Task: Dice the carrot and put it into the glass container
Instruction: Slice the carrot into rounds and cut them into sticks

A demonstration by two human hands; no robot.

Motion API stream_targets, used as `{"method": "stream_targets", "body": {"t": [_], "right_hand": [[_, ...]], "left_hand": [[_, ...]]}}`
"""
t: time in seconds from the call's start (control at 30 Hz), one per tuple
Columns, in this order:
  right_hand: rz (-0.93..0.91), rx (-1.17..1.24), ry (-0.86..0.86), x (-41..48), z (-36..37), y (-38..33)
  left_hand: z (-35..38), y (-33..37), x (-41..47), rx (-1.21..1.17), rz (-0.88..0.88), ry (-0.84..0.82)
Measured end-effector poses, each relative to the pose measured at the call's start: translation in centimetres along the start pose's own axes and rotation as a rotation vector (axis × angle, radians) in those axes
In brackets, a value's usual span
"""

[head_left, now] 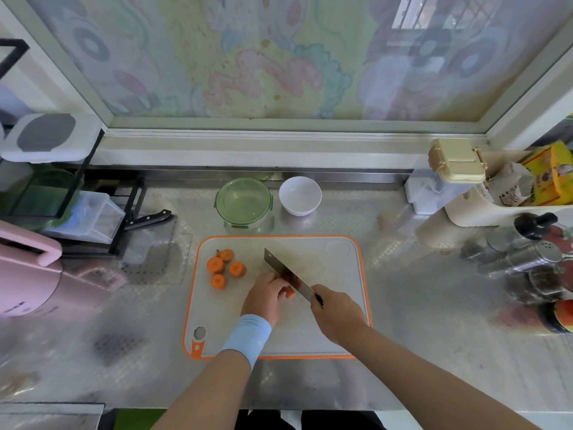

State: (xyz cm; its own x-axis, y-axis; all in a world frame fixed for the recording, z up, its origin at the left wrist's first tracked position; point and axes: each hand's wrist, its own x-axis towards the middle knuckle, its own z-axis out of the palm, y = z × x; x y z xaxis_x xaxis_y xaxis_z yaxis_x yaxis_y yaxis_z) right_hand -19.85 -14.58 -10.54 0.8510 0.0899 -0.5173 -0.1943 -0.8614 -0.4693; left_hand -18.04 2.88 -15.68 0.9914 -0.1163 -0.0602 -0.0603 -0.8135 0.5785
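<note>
On the orange-rimmed cutting board [328, 305], my left hand [266, 297] holds down a carrot piece [290, 292] with curled fingers. My right hand [336, 313] grips the black handle of a cleaver [286, 276], whose blade rests against the carrot piece right beside my left fingertips. Several thick carrot rounds [225, 268] lie at the board's far left. Behind the board stands the glass container [244, 201] with a green rim, and nothing shows inside it.
A white bowl [299, 195] sits right of the container. A black-handled knife [148, 219] lies by a rack at the left, near a pink appliance [28, 274]. Spice jars [527, 256] and a cream bin [483, 206] crowd the right side of the steel counter.
</note>
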Motion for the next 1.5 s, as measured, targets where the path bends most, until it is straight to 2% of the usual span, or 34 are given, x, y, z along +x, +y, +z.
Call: {"method": "stream_targets", "body": {"t": [0.17, 0.37, 0.53, 0.83, 1.03, 1.23, 1.37, 1.5], "right_hand": [[-0.018, -0.028, 0.019, -0.3, -0.1, -0.1], [-0.107, -0.086, 0.074, -0.5, 0.8, -0.8], [-0.072, -0.165, 0.044, -1.2, 1.7, -1.5], [0.02, -0.26, -0.003, -2.0, 2.6, -2.5], [0.068, -0.23, -0.005, -2.4, 2.9, -3.0], [0.133, -0.133, 0.083, -1.3, 1.0, -2.7], [0.089, -0.08, 0.068, -0.4, 0.3, -1.8], [-0.021, -0.171, 0.046, 0.0, 0.1, -1.2]], "left_hand": [[0.2, -0.7, -0.3, 0.016, 0.055, 0.009], [1.0, -1.6, -1.3, -0.015, 0.279, 0.125], [1.3, -1.8, -0.8, -0.006, 0.32, 0.173], [1.5, -2.6, 0.1, 0.001, 0.382, 0.158], [1.7, -3.0, 0.2, 0.019, 0.408, 0.166], [2.0, -2.6, 0.5, 0.007, 0.432, 0.174], [2.1, -2.3, 0.3, 0.004, 0.427, 0.149], [2.3, -2.3, 0.2, -0.003, 0.421, 0.15]]}}
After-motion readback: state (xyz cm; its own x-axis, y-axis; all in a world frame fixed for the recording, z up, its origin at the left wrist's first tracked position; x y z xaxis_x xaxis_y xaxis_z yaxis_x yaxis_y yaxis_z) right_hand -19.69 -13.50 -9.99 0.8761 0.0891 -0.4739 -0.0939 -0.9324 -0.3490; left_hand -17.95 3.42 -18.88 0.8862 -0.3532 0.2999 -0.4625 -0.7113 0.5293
